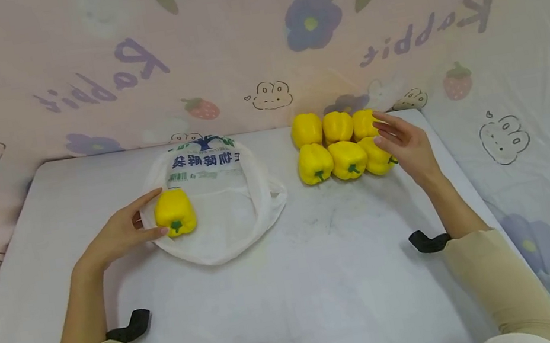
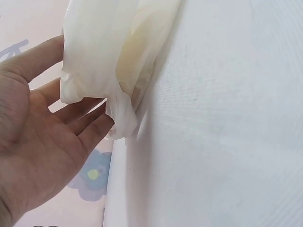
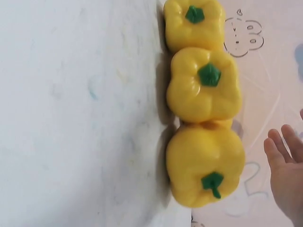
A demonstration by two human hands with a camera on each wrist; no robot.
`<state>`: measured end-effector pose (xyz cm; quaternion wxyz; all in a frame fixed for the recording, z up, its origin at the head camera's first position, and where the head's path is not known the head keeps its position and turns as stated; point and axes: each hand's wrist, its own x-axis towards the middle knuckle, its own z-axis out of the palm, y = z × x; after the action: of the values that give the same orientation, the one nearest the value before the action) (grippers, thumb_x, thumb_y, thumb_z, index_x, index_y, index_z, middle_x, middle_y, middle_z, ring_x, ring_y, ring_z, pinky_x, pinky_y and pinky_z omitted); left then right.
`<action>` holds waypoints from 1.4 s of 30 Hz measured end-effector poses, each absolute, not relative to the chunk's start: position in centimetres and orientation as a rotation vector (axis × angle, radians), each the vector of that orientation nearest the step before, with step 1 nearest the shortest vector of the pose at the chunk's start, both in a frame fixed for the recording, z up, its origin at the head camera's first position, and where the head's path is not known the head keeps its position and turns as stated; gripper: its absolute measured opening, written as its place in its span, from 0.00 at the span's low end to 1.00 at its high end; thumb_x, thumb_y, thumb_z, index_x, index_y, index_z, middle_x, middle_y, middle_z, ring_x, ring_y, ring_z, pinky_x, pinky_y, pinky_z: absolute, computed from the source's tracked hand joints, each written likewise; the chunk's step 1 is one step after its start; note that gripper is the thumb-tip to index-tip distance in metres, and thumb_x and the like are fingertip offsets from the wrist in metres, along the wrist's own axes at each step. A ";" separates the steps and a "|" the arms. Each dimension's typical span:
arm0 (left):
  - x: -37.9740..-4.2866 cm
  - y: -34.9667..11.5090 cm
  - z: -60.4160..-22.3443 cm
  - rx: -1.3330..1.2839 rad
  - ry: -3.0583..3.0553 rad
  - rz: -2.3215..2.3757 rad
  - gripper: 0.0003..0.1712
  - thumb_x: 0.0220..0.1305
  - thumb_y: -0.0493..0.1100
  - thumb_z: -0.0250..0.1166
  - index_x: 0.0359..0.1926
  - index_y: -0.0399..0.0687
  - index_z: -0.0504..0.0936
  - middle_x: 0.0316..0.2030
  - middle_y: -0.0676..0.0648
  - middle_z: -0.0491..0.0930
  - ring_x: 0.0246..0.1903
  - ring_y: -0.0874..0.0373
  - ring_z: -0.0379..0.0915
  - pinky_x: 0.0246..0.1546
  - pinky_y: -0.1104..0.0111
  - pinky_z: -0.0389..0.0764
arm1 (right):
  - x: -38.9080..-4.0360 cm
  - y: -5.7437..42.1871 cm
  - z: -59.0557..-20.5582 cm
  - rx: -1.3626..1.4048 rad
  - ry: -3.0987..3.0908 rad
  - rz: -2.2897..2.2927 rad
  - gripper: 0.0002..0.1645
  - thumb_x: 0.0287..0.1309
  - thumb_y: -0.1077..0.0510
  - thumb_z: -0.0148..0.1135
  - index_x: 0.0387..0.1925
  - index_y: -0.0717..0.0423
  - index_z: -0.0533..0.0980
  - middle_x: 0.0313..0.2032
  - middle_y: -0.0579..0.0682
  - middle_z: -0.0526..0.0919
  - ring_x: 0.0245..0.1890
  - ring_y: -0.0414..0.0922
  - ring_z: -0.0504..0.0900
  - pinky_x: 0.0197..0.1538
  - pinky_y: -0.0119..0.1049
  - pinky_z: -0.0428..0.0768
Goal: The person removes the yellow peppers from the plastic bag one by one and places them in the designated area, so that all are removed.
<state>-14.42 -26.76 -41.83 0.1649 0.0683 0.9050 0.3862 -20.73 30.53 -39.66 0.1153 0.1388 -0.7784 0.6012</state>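
Note:
A white plastic bag (image 1: 219, 228) with printed writing lies with its mouth spread wide at the left of the table. One yellow bell pepper (image 1: 175, 211) with a green stem sits inside its left rim. My left hand (image 1: 119, 232) holds the bag at that rim, thumb and fingers on either side of the pepper; in the left wrist view the bag film (image 2: 94, 52) hides the fingertips. On the right, several yellow bell peppers (image 1: 349, 160) stand in two close rows of three. My right hand (image 1: 406, 145) hovers by the rightmost ones, its fingers loosely bent and holding nothing.
The table (image 1: 297, 312) has a white cover with faint smudges. Behind it hangs a curtain (image 1: 232, 40) printed with flowers and rabbits, which also comes down along both sides. A black strap piece (image 1: 132, 327) juts from the left wrist, another (image 1: 429, 241) from the right.

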 end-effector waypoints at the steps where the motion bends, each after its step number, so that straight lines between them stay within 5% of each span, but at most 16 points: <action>1: -14.4 -26.7 -41.8 0.198 2.579 1.101 0.52 0.60 0.54 0.71 0.79 0.57 0.52 0.70 0.32 0.59 0.58 0.38 0.63 0.60 0.41 0.68 | -20.6 30.3 -39.6 0.429 -2.267 1.791 0.29 0.64 0.66 0.63 0.66 0.64 0.71 0.66 0.59 0.71 0.64 0.55 0.70 0.66 0.34 0.69; 21: -14.2 -26.3 -41.8 0.188 2.599 1.106 0.51 0.61 0.55 0.71 0.78 0.55 0.53 0.73 0.31 0.54 0.65 0.33 0.58 0.64 0.36 0.60 | -21.0 22.8 -39.5 0.798 -2.294 1.923 0.32 0.64 0.65 0.64 0.68 0.64 0.68 0.67 0.54 0.71 0.64 0.51 0.71 0.69 0.48 0.65; 28: -14.0 -26.3 -41.9 0.173 2.612 1.100 0.51 0.60 0.55 0.71 0.78 0.53 0.54 0.73 0.31 0.54 0.66 0.32 0.57 0.64 0.37 0.61 | -21.2 20.4 -39.5 0.873 -2.334 1.906 0.32 0.64 0.64 0.64 0.68 0.62 0.68 0.67 0.56 0.71 0.66 0.61 0.68 0.69 0.46 0.66; 42: -13.9 -25.9 -41.8 0.161 2.604 1.111 0.51 0.60 0.53 0.72 0.78 0.54 0.54 0.73 0.31 0.55 0.66 0.31 0.59 0.63 0.38 0.63 | -21.5 15.2 -40.7 1.017 -2.381 2.001 0.34 0.62 0.69 0.64 0.69 0.62 0.67 0.68 0.59 0.69 0.66 0.55 0.69 0.70 0.47 0.65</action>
<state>-13.93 -25.94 -41.84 0.1524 0.0562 0.9076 0.3871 -21.46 15.18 -40.68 -0.0654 0.3100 -0.7262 0.6102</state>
